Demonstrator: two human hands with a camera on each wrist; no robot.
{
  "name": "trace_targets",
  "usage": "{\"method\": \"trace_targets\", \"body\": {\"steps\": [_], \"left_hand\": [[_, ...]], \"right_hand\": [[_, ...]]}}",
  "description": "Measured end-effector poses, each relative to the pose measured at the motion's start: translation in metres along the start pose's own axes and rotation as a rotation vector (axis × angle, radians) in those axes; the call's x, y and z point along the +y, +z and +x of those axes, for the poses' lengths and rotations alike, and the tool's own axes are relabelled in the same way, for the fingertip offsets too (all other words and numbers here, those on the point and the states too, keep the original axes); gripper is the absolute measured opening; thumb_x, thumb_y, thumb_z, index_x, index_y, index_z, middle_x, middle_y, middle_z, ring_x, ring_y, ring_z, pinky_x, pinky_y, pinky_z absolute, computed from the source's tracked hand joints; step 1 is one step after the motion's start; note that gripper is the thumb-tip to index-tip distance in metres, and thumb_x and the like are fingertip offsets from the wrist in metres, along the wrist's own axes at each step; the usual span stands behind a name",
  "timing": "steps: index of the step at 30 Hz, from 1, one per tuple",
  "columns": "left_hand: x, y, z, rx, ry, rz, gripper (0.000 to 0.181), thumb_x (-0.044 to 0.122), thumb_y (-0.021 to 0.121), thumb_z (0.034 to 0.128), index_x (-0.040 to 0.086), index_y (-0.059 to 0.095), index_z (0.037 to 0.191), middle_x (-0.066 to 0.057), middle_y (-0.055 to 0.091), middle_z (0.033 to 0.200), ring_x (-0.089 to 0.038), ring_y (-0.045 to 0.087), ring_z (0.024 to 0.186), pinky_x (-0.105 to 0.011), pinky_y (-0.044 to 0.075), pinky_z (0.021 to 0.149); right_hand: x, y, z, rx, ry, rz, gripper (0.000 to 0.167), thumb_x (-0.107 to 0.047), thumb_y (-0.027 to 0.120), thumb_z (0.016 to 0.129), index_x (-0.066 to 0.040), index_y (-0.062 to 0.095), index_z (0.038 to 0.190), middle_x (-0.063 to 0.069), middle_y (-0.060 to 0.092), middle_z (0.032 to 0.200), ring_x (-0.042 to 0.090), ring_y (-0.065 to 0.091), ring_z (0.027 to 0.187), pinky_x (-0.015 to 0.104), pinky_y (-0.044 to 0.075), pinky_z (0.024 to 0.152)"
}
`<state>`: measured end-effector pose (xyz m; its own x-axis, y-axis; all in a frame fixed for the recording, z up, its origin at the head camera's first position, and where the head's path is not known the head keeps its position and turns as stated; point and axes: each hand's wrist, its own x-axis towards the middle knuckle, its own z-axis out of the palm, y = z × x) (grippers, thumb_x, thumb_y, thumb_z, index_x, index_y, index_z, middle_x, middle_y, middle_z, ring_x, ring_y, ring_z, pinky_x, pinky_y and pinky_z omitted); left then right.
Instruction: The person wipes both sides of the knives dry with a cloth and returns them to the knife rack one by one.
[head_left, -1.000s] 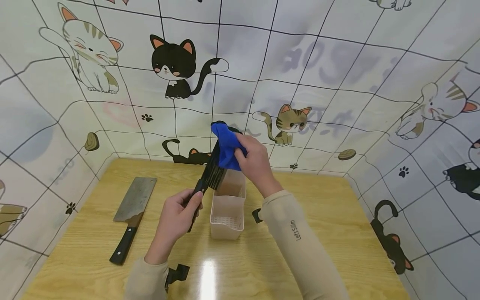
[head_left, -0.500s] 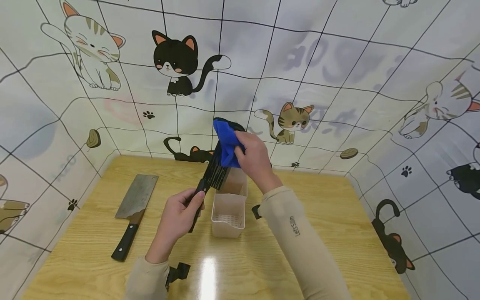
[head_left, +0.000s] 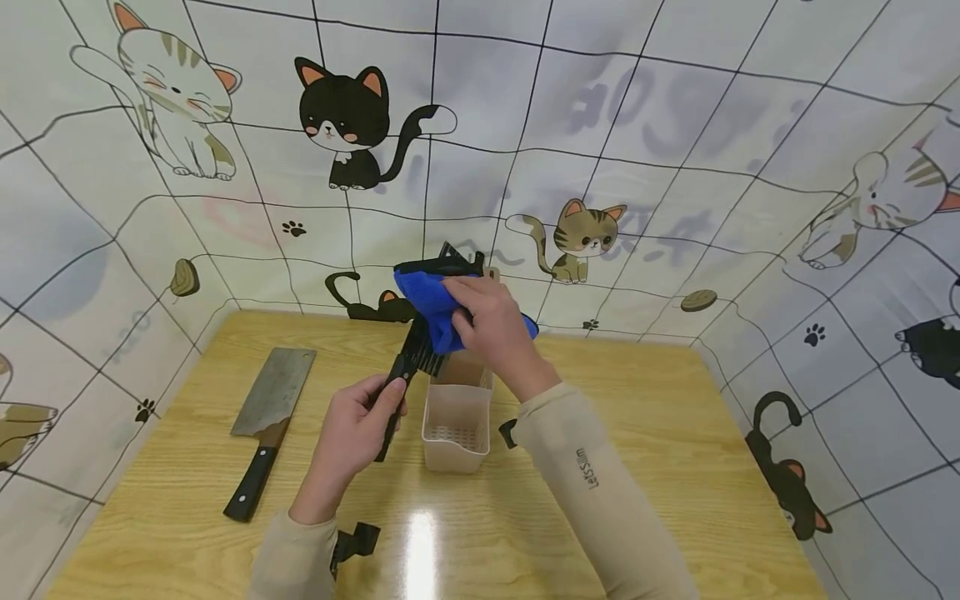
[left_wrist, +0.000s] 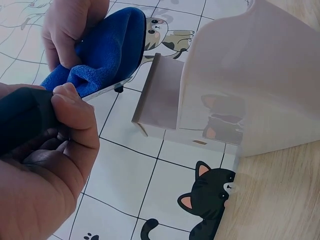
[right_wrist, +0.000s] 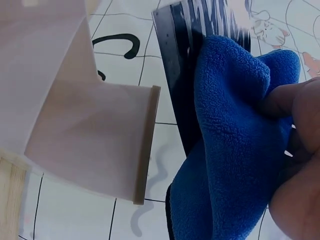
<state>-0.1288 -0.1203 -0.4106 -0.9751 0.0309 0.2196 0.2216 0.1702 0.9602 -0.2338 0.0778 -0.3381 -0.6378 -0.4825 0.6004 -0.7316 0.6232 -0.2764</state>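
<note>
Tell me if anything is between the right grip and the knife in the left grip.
Yes, the blue cloth: it is bunched in the right grip and covers part of the knife. The pale bin is not between them; contact behind the cloth is hidden.

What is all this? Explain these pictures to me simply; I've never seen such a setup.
There is no machine: a person works bare-handed. The wide picture comes from a camera worn on the head; the close ones from a camera on each wrist. The left hand holds a knife with a black handle and a broad, shiny, dark-streaked blade. The right hand grips a fluffy blue cloth against that blade. On the light wood-grained table lies a black-handled cleaver with a grey rectangular metal blade; a pale pink plastic holder with two compartments stands there too.
</note>
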Motion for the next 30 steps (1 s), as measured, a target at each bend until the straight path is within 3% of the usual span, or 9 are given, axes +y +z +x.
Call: {"method": "trace_targets", "body": {"steps": [6,12,20,30], "left_hand": [[0.002,0.000,0.001,0.000,-0.033,-0.009,0.038,0.023,0.055,0.1088,-0.004,0.065,0.085,-0.016,0.061,0.073,-0.018,0.053,0.056,-0.029,0.042,0.052],[0.002,0.001,0.003,0.004,-0.051,-0.026,0.036,0.020,0.054,0.1092,-0.005,0.065,0.086,-0.011,0.061,0.072,-0.018,0.054,0.057,-0.028,0.043,0.053],[0.002,0.001,0.005,0.005,-0.077,-0.040,0.039,0.020,0.049,0.1107,-0.006,0.064,0.088,-0.019,0.060,0.073,-0.018,0.053,0.055,-0.028,0.041,0.050],[0.004,0.002,0.007,0.031,-0.170,-0.089,0.048,0.026,0.037,0.1132,-0.005,0.068,0.093,-0.011,0.063,0.077,-0.022,0.057,0.063,-0.031,0.045,0.055]], "right_hand": [[-0.006,0.005,-0.006,0.039,-0.083,-0.009,0.035,0.006,0.062,0.094,0.004,0.070,0.128,0.020,0.071,0.124,0.035,0.066,0.118,0.050,0.049,0.105],[-0.012,0.012,-0.013,0.055,-0.144,-0.037,0.033,0.005,0.065,0.094,0.002,0.072,0.126,0.018,0.071,0.123,0.035,0.066,0.115,0.048,0.050,0.104],[-0.019,0.020,-0.023,0.063,-0.146,-0.044,0.033,0.004,0.067,0.094,0.001,0.071,0.127,0.017,0.071,0.124,0.033,0.066,0.117,0.047,0.049,0.105],[-0.025,0.023,-0.030,0.076,-0.118,-0.044,0.034,0.004,0.067,0.094,-0.001,0.072,0.127,0.017,0.069,0.125,0.032,0.065,0.118,0.050,0.049,0.104]]}}
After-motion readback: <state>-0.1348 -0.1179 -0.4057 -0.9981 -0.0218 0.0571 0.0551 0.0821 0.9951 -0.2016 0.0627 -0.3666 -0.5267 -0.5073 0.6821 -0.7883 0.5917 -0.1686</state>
